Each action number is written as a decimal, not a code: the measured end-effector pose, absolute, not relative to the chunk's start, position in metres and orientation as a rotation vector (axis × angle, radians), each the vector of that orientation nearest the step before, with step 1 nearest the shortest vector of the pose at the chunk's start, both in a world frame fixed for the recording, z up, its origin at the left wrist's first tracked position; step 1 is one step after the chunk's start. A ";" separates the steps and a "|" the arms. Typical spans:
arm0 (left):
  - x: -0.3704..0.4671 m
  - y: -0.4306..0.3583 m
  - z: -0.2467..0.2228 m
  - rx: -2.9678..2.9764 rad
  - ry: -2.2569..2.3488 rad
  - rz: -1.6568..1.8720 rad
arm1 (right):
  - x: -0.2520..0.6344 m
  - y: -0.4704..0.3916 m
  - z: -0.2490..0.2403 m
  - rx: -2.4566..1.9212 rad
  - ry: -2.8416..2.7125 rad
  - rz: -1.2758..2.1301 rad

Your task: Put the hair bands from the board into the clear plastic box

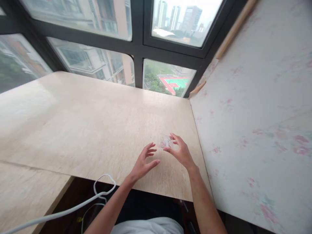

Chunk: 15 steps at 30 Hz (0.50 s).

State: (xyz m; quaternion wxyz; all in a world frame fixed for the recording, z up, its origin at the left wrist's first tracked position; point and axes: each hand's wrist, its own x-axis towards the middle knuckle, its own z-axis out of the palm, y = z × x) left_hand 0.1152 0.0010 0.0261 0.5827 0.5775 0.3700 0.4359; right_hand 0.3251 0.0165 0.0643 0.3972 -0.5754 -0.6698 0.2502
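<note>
My right hand [181, 152] has its fingers spread at the clear packet [163, 143], which sits at its ten o'clock; I can't tell whether they clamp it. My left hand [144, 162] hovers over the surface [97, 130], fingers apart.

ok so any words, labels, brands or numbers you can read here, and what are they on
No readable text anywhere.
Small clear packet by the right hand: faint markings, too small and blurred to tell if they are lettering.
Buildings outside: too blurred to make out any sign.
</note>
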 end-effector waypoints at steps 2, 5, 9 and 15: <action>0.112 0.015 0.026 1.128 0.798 1.132 | 0.303 0.029 0.069 -1.373 -1.728 0.661; 0.104 0.032 0.026 0.874 0.700 1.260 | 0.273 0.046 0.074 -1.271 -1.806 0.725; 0.091 0.047 0.025 0.719 0.622 1.385 | 0.247 0.065 0.081 -1.198 -1.921 0.789; 0.080 0.074 0.023 0.524 0.576 1.493 | 0.232 0.092 0.084 -1.155 -2.040 0.783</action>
